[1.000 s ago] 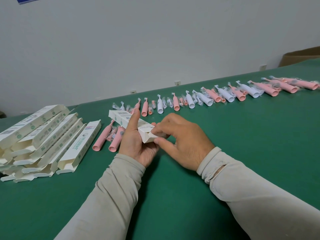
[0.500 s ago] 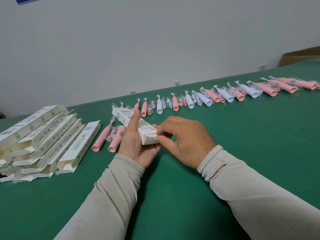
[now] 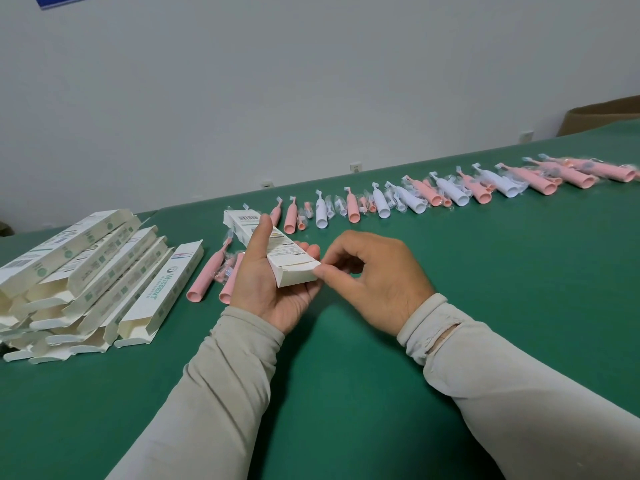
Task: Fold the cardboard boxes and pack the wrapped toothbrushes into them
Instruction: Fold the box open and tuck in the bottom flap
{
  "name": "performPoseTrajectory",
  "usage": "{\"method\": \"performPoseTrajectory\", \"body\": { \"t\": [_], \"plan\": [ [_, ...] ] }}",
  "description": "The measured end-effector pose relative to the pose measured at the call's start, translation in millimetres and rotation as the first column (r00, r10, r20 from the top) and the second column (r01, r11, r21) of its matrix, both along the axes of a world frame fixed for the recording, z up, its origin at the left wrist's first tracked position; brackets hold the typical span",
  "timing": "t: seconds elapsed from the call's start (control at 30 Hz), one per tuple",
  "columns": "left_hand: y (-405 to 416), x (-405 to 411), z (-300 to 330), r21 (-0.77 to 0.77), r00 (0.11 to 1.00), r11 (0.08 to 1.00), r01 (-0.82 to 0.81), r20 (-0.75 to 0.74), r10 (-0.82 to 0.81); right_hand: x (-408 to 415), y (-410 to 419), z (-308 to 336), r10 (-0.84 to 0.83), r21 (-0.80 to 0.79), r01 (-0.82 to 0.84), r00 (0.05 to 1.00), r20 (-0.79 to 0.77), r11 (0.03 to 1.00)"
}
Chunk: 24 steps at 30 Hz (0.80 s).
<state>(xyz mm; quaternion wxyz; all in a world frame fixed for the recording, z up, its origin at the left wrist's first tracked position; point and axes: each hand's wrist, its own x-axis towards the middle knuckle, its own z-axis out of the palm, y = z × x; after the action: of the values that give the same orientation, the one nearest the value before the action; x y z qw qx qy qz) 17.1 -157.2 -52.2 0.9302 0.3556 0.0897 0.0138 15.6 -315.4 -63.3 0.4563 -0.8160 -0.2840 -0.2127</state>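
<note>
hidden: box contents not visible, probably loaded
box [image 3: 277, 249]: white carton, near flap tucked
my left hand [image 3: 268, 289]: gripping box
my right hand [image 3: 372, 277]: pinching its 5 o'clock corner

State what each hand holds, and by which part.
The left hand grips the white box around its near end, thumb along the top. The right hand pinches that end's corner flap.

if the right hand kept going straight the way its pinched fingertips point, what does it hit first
The right hand points left, fingertips already at the near end of the white cardboard box. Going on, it would likely press that end first, then the left hand cupping it.
</note>
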Motion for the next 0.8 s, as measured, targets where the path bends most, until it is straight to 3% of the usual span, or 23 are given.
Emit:
{"method": "performPoseTrajectory", "body": {
  "t": [0.27,0.47,0.8],
  "plan": [
    [0.1,-4.1,4.1,0.063,0.998,0.997,0.040,0.051,-0.043,0.5,-0.6,-1.7,0.044,0.004,-0.043,0.998,-0.037,0.999],
    [1.3,-5.0,2.6,0.100,0.996,0.993,0.057,0.058,-0.063,-2.9,-1.6,1.6,0.047,-0.055,-0.045,0.998,0.041,0.997],
    [-5.4,-6.0,-0.2,0.181,0.990,0.974,0.133,0.025,-0.140,-1.3,-0.2,-2.8,-0.058,-0.035,0.055,0.994,-0.090,0.998]
  ]
}}
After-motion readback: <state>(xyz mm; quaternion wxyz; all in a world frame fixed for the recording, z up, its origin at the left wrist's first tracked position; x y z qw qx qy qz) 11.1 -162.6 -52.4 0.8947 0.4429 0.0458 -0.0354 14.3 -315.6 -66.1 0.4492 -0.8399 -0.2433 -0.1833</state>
